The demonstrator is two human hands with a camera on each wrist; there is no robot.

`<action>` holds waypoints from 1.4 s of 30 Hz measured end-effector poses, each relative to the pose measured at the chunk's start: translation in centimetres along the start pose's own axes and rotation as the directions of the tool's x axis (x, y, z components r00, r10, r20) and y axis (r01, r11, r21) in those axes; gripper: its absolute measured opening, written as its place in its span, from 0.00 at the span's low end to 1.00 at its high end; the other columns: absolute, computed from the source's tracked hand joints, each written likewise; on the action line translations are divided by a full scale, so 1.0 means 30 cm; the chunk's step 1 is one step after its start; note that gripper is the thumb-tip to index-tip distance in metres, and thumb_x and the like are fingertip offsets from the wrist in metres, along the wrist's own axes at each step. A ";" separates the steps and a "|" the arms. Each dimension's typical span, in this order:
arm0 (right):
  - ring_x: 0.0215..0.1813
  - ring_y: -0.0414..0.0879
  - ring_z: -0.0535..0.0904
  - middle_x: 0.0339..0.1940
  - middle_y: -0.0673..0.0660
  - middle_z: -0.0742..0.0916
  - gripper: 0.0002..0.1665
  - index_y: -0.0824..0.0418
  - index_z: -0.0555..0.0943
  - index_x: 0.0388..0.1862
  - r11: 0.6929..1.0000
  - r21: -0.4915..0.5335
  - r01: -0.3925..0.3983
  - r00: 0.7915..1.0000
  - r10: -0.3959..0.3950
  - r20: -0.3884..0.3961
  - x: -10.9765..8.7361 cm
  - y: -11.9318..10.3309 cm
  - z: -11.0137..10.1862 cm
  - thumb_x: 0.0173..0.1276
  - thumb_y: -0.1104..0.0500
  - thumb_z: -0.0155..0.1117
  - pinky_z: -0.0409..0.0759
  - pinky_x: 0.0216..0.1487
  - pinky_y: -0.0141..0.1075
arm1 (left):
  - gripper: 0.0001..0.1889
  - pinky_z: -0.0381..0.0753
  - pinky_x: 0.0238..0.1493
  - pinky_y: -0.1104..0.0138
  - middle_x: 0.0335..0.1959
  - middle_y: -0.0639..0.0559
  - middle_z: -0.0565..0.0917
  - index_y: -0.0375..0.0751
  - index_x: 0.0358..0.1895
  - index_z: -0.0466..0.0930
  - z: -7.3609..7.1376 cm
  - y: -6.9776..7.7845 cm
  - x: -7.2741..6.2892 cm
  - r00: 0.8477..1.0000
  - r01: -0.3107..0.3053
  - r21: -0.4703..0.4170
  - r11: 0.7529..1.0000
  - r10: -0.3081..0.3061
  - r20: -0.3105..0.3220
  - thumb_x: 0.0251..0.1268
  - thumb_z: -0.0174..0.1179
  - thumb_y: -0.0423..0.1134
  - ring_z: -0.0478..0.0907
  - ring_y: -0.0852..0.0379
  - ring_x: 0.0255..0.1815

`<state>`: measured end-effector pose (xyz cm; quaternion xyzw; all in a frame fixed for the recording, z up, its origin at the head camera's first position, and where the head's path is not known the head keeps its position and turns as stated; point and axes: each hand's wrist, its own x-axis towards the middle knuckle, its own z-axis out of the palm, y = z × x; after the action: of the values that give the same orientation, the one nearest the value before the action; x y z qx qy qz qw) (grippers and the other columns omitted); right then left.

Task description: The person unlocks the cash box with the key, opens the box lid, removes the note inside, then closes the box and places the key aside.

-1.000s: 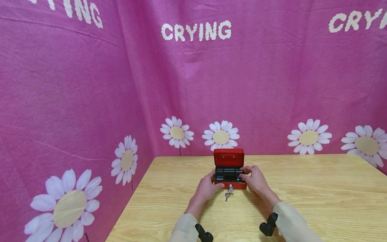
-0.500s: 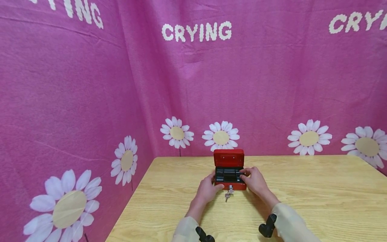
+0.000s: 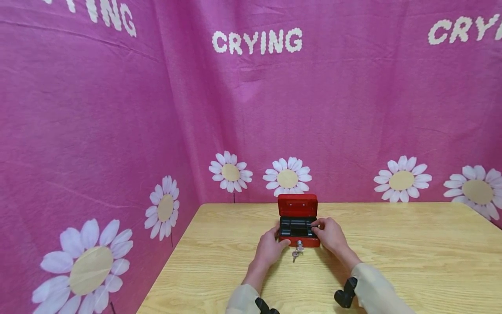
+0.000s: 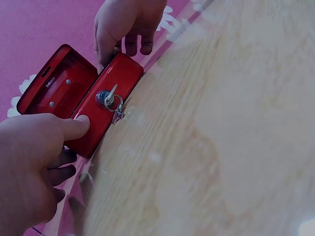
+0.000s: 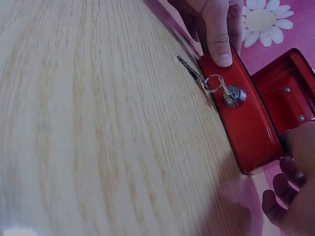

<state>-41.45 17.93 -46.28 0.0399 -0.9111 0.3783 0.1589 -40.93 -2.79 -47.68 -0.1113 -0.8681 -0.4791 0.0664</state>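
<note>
A small red cash box [image 3: 310,242] stands on the table with its lid [image 3: 297,206] raised, and inside it sits a black tray [image 3: 288,230] with compartments. My left hand [image 3: 268,247] grips the box's left end, thumb on the front as the left wrist view shows. At the right end, my right hand [image 3: 331,235] has thumb and index finger inside the box, pinching at the tray's right part; those fingertips are partly hidden. Its other fingers [image 5: 281,189] curl outside the box wall. A key [image 4: 112,92] sits in the front lock, with a second key [image 3: 295,254] hanging from its ring.
The light wooden table [image 3: 412,248] spreads wide to the right of the box. Behind and to the left hangs a purple cloth [image 3: 345,109] printed with daisies and lettering. Black straps with mounts [image 3: 346,293] sit at both wrists.
The right thumb and index fingertips have come slightly closer together at the tray. The left hand keeps its grip; box and lid stay as they were.
</note>
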 end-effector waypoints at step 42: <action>0.39 0.50 0.77 0.37 0.60 0.87 0.09 0.64 0.85 0.41 0.993 0.064 -0.096 0.995 0.097 -0.025 0.000 -0.016 0.000 0.70 0.62 0.59 0.74 0.42 0.39 | 0.31 0.72 0.70 0.49 0.64 0.43 0.80 0.39 0.72 0.69 0.017 0.000 -0.019 0.998 0.056 -0.022 0.998 -0.057 -0.040 0.66 0.65 0.40 0.74 0.46 0.68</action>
<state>-41.36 17.60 -45.96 -0.0045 -0.8973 0.4144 0.1519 -40.38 -2.44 -48.07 -0.0778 -0.8644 -0.4918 0.0691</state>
